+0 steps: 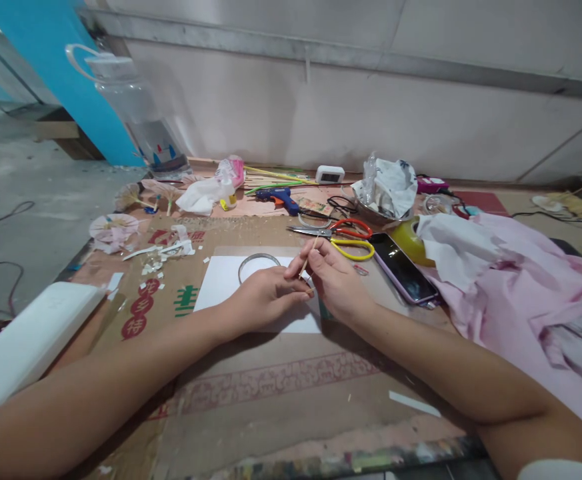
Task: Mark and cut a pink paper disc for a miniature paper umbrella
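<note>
My right hand [338,280] is closed in a pinch round a thin wooden stick [315,244], which slants up past the fingertips. My left hand [271,293] meets it from the other side, its thumb and fingers pressed together. What lies between those left fingertips is too small to make out. Both hands are above a sheet of white paper [215,283] on the cardboard. A grey ring [241,268] lies on the paper, partly hidden behind my left hand. Just beyond my right hand are scissors [353,250] with one red and one yellow handle loop.
A phone [403,270], a roll of tape [411,241] and pink cloth [515,287] lie on the right. Behind are a blue glue gun [279,198] and a bowl [383,212]. Paper scraps [158,260], a water bottle [141,113] and a long white object [35,340] are left.
</note>
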A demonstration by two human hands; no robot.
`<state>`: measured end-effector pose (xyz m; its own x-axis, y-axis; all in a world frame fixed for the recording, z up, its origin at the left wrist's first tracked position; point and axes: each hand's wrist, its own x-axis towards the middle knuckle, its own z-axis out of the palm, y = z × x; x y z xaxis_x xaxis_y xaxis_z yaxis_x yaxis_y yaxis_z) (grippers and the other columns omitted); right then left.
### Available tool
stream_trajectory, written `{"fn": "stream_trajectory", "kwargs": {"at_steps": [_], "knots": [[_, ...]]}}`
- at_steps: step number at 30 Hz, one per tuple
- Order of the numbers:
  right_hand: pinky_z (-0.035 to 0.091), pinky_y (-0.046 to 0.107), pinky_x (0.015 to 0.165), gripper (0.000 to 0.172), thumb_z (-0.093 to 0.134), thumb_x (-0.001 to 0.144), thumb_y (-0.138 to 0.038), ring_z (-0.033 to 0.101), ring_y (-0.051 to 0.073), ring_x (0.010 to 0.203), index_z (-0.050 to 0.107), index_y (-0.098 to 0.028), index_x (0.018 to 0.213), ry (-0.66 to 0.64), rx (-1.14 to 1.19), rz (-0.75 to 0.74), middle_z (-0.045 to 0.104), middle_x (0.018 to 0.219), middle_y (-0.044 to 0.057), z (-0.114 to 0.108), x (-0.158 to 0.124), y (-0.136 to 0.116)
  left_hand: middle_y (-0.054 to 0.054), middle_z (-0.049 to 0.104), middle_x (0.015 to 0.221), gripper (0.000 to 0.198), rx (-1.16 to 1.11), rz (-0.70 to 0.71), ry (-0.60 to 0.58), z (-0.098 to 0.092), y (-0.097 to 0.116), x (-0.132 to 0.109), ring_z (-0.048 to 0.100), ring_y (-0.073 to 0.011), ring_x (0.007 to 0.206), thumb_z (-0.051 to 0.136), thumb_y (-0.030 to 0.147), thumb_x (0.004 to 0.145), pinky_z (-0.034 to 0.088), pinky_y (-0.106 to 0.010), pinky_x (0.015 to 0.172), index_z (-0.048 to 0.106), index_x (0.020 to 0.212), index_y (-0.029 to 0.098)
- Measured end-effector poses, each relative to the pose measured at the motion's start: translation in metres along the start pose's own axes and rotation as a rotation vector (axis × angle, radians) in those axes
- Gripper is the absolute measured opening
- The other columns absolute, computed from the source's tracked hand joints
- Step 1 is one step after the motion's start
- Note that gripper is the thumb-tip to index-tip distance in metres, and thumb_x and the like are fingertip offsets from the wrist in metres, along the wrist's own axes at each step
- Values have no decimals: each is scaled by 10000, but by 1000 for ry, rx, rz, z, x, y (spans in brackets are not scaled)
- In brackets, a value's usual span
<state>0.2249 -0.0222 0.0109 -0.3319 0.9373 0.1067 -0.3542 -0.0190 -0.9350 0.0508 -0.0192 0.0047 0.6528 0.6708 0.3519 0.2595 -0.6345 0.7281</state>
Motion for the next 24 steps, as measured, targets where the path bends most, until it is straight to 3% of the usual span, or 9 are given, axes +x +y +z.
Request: {"fn": "stream_trajectory", "kwargs": {"at_steps": [4, 9, 15, 18, 21, 24], "knots": [[460, 260, 669, 289, 674, 934, -496, 602, 149, 727, 553, -234, 925, 62, -62, -59, 709, 774, 4, -3, 3, 3, -31, 802, 936, 176, -84, -131, 37, -1, 3, 0, 718, -163, 852, 638, 253, 928, 527, -268, 825, 809, 935, 211], [386, 234, 542, 340, 709, 892, -524, 483, 99, 538, 547, -228, 939, 121, -34, -20, 699, 729, -21, -8, 7, 3, -27, 814, 922, 182, -127, -204, 94, -4, 6, 1, 719, -163, 826, 655, 299, 902, 526, -260, 797, 814, 927, 214], [356, 226, 511, 366, 712, 875, -542, 473, 92, 517, 534, -228, 937, 167, -112, -61, 690, 711, -21, -17, 13, -1, -19, 813, 913, 264, -155, -446, 286, -11, 10, 1, 723, -184, 847, 647, 438, 903, 536, -287, 818, 796, 876, 222], [313, 231, 491, 310, 621, 936, -517, 423, 93, 472, 512, -232, 991, 117, -227, -14, 649, 654, -51, -19, 12, 2, -27, 814, 950, 268, -169, -491, 349, -13, 9, 3, 726, -197, 898, 650, 446, 891, 545, -298, 841, 796, 903, 221], [379, 254, 563, 249, 530, 992, -407, 504, 128, 533, 505, -225, 1161, 8, -442, 17, 593, 612, -77, -17, 7, 6, -26, 811, 942, 248, -179, -476, 331, -14, 5, 4, 722, -197, 912, 648, 420, 893, 544, -308, 879, 800, 901, 224], [416, 280, 665, 405, 495, 994, -263, 570, 151, 642, 446, -224, 1394, -76, -703, -36, 594, 670, -66, -16, 1, 7, -28, 800, 918, 236, -184, -424, 283, -13, 1, 3, 711, -186, 868, 640, 387, 909, 544, -308, 851, 803, 885, 217]]}}
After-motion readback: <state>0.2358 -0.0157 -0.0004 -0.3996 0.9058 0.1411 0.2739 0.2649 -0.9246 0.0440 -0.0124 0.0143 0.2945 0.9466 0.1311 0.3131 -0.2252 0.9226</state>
